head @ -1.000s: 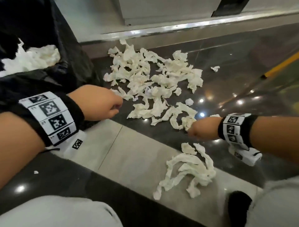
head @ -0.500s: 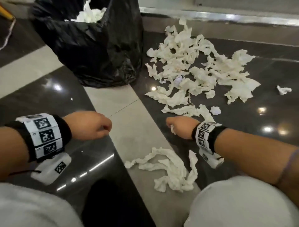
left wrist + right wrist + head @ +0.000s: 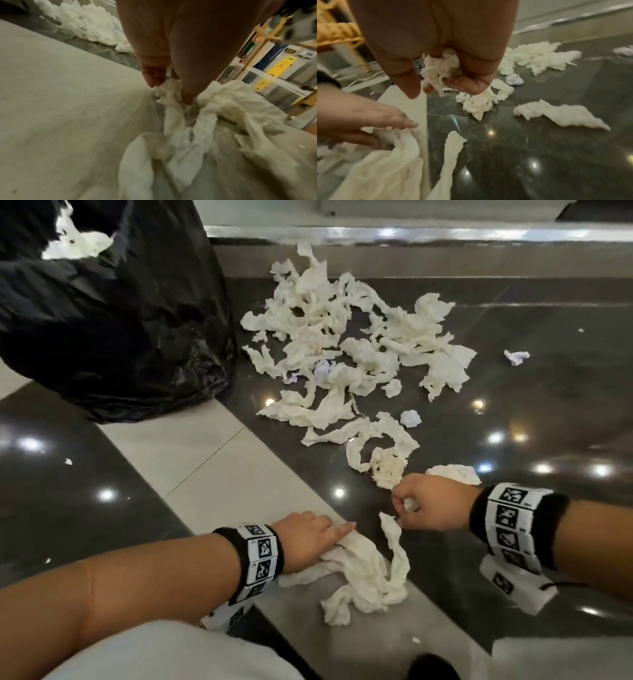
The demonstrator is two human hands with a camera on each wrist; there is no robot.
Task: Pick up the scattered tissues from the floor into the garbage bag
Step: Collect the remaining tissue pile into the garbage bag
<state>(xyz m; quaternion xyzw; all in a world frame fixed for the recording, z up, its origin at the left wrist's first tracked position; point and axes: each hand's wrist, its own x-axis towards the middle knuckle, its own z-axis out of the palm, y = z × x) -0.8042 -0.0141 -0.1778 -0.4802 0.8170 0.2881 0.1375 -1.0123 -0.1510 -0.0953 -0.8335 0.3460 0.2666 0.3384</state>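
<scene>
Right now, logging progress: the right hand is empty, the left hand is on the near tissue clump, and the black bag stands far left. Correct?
Not quite. The right hand is not empty: it grips a wad of tissue, as the right wrist view shows. The left hand is on the near tissue clump and the black bag stands far left.

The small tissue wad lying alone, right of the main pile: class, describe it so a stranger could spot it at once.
From the black garbage bag at upper left, cross the tissue pile to the dark glossy floor on its right. The wad lies alone: small, balled, faintly bluish, touching nothing, unlike the long cream strips.
</scene>
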